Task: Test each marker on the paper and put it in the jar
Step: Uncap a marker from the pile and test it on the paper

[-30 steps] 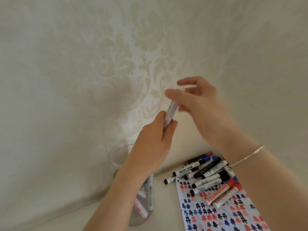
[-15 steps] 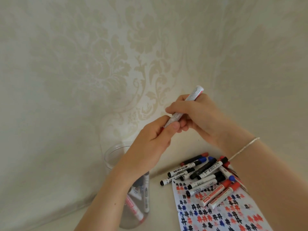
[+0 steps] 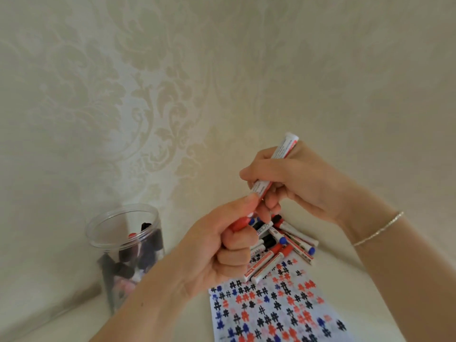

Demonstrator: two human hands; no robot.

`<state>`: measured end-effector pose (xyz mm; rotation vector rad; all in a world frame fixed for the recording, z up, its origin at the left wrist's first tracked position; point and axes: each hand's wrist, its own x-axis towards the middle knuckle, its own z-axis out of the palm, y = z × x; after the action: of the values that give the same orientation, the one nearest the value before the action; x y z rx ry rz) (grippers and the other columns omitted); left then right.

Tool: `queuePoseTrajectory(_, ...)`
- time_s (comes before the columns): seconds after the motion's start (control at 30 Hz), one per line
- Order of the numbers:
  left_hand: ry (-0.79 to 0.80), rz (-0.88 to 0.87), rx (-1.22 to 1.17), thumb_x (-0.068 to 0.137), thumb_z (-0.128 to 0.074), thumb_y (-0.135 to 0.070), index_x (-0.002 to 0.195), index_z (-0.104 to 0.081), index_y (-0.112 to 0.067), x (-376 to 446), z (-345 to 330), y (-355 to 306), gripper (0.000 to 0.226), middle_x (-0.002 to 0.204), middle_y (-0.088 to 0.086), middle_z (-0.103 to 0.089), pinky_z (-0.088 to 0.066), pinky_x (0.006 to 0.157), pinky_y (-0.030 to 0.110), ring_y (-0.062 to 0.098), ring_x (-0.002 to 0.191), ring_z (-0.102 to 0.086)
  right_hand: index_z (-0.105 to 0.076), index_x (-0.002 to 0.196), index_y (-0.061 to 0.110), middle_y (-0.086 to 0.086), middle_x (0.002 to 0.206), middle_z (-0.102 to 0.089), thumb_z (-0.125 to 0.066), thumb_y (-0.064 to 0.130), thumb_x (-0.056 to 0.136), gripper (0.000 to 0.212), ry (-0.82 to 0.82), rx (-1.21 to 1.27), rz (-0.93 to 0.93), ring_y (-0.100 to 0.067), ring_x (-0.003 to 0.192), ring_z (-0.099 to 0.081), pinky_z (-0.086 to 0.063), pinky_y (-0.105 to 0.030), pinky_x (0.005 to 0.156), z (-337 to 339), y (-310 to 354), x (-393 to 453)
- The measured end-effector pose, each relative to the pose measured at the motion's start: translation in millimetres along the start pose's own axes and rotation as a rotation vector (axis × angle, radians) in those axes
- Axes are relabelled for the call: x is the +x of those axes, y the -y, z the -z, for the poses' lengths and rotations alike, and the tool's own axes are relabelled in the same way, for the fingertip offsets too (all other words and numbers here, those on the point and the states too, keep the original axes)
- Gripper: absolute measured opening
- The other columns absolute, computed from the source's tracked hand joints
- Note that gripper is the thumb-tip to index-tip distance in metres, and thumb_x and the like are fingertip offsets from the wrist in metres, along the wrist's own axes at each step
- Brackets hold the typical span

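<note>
The right hand (image 3: 303, 178) wraps the white-barrelled red marker (image 3: 269, 178) while the left hand (image 3: 222, 245) pinches its red cap (image 3: 239, 223), likely to uncap it above the hash-marked paper (image 3: 276, 314); the clear plastic jar (image 3: 128, 245) waits near the tabletop's back edge.

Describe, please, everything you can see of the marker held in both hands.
The red marker has a white printed barrel and a red cap. It is held in the air, tilted, its flat white end up and to the right. The right hand wraps the barrel; the left hand grips the red cap at the lower end. The cap looks still on or just parting.
</note>
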<state>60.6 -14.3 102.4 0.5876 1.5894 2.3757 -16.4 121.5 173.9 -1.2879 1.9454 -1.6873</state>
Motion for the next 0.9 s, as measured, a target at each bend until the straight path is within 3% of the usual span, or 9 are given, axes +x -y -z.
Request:
queuePoseTrajectory(0.07, -0.063, -0.03, 0.198, 0.09, -0.054, -0.05, 0.083, -0.062, -0.024, 5.8, -8.8, 9.2, 0.027, 0.048, -0.01, -0.023, -0.022, 0.033, 0.015, 0.006, 0.036, -0.019, -0.057, 0.058, 0.002, -0.019, 0.051, -0.059, -0.067, 0.006, 0.082, 0.027, -0.048, -0.02, -0.043, -0.026, 0.039, -0.053, -0.042, -0.022, 0.04, 9.3, -4.6, -13.3)
queuePoseTrajectory(0.2, -0.219, -0.187, 0.995, 0.093, -0.037, -0.046, 0.088, -0.061, -0.043, 7.7, -18.9, 22.0, 0.025, 0.06, -0.012, -0.05, -0.04, 0.052, 0.017, 0.002, 0.054, -0.044, -0.056, 0.06, 0.007, -0.016, 0.056, -0.06, -0.078, 0.023, 0.075, 0.031, -0.119, -0.101, -0.12, -0.024, 0.044, -0.052, -0.042, -0.025, 0.043, 10.2, -22.6, -35.9)
queuePoseTrajectory(0.3, -0.232, -0.174, 0.996, 0.094, -0.04, -0.041, 0.083, -0.062, -0.049, 7.2, -29.8, 30.8, 0.025, 0.057, -0.011, -0.051, -0.038, 0.051, 0.019, 0.005, 0.052, -0.042, -0.05, 0.063, 0.01, -0.011, 0.054, -0.052, -0.079, 0.028, 0.075, 0.036, -0.08, -0.095, -0.186, -0.016, 0.039, -0.042, -0.035, -0.021, 0.038, 2.7, -32.9, -49.0)
queuePoseTrajectory(0.43, -0.107, -0.137, 0.759, 0.096, -0.042, -0.04, 0.096, -0.066, -0.03, 10.4, -36.9, 42.6, 0.026, 0.056, -0.012, -0.038, -0.026, 0.046, 0.023, 0.009, 0.048, -0.028, -0.047, 0.06, 0.009, -0.004, 0.046, -0.049, -0.067, 0.016, 0.086, 0.033, -0.064, -0.016, -0.177, -0.016, 0.036, -0.039, -0.03, -0.021, 0.034, 10.9, -39.0, -64.2)
queuePoseTrajectory(0.53, -0.02, -0.086, 0.594, 0.092, -0.045, -0.042, 0.097, -0.069, -0.03, 14.1, -38.9, 53.3, 0.027, 0.054, -0.013, -0.035, -0.024, 0.041, 0.013, 0.007, 0.042, -0.023, -0.048, 0.064, 0.006, -0.005, 0.046, -0.045, -0.063, 0.009, 0.088, 0.028, -0.048, 0.072, -0.143, -0.015, 0.035, -0.036, -0.028, -0.02, 0.033, 14.9, -45.6, -77.0)
queuePoseTrajectory(0.67, -0.019, 0.003, 0.375, 0.09, -0.051, -0.043, 0.097, -0.07, -0.025, 17.7, -39.5, 78.3, 0.027, 0.052, -0.004, -0.024, -0.018, 0.036, 0.018, 0.009, 0.037, -0.015, -0.048, 0.065, 0.006, -0.005, 0.046, -0.046, -0.061, 0.008, 0.089, 0.028, -0.001, 0.191, -0.19, -0.016, 0.037, -0.036, -0.025, -0.021, 0.034, 21.4, -63.4, -91.5)
queuePoseTrajectory(0.73, -0.031, 0.005, 0.487, 0.095, -0.048, -0.044, 0.102, -0.067, -0.031, 21.0, -39.7, 89.9, 0.024, 0.052, 0.0, -0.028, -0.023, 0.038, 0.017, 0.01, 0.037, -0.019, -0.052, 0.07, 0.004, -0.009, 0.053, -0.047, -0.065, 0.011, 0.088, 0.023, -0.025, 0.175, -0.236, -0.02, 0.044, -0.036, -0.027, -0.022, 0.037, 23.7, -77.8, -97.9)
queuePoseTrajectory(0.83, -0.095, 0.041, 0.87, 0.095, -0.043, -0.047, 0.11, -0.051, -0.045, 27.2, -31.3, 105.5, 0.017, 0.056, -0.013, -0.051, -0.035, 0.048, 0.013, 0.001, 0.045, -0.041, -0.056, 0.071, 0.007, -0.011, 0.061, -0.056, -0.07, 0.016, 0.084, 0.022, -0.182, 0.109, -0.333, -0.019, 0.05, -0.043, -0.034, -0.022, 0.043, 25.2, -100.9, -105.3)
queuePoseTrajectory(0.9, -0.135, 0.11, 1.091, 0.087, -0.046, -0.064, 0.11, -0.042, -0.043, 27.6, -18.9, 115.5, 0.032, 0.071, -0.009, -0.057, -0.04, 0.055, 0.023, 0.001, 0.057, -0.043, -0.054, 0.063, 0.01, -0.008, 0.057, -0.055, -0.071, 0.016, 0.083, 0.027, -0.372, 0.116, -0.351, -0.018, 0.045, -0.041, -0.035, -0.025, 0.044, 27.8, -114.7, -111.2)
